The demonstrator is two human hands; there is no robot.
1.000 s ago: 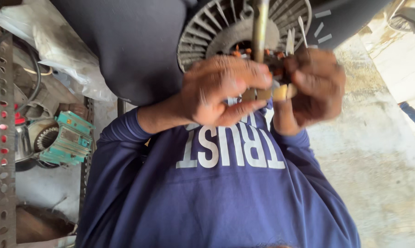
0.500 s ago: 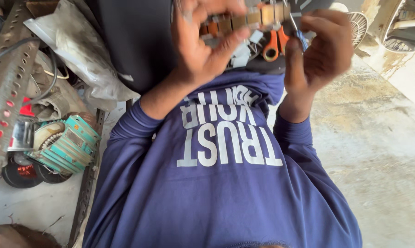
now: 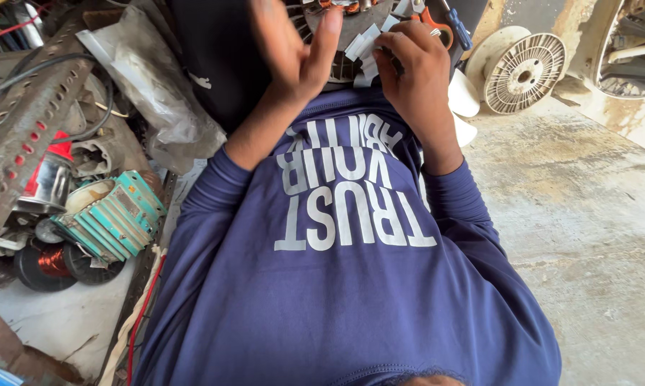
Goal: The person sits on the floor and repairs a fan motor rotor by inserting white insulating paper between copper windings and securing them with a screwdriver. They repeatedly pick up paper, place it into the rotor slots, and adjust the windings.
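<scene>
My left hand (image 3: 294, 50) is lifted over my lap, blurred, with its fingers spread and nothing in it. My right hand (image 3: 410, 68) rests curled against a round ribbed motor stator (image 3: 340, 68) that lies on my lap at the top edge. Its fingertips pinch several white paper strips (image 3: 365, 46) sticking out of the stator. Orange-handled pliers (image 3: 437, 25) and a blue-handled screwdriver (image 3: 460, 30) lie just beyond my right hand. My dark blue long-sleeved shirt (image 3: 351, 286) fills the lower middle of the view.
A white ribbed fan wheel (image 3: 524, 71) stands on the stained concrete floor (image 3: 594, 236) at the upper right. On the left lie a teal laminated core (image 3: 115, 218), a copper wire coil (image 3: 51, 261), a perforated steel angle (image 3: 30, 114) and a crumpled plastic bag (image 3: 151, 93).
My left hand has let go of the part both hands were holding and now hangs open. My right hand stays at the stator, and more of the lap and floor has come into view.
</scene>
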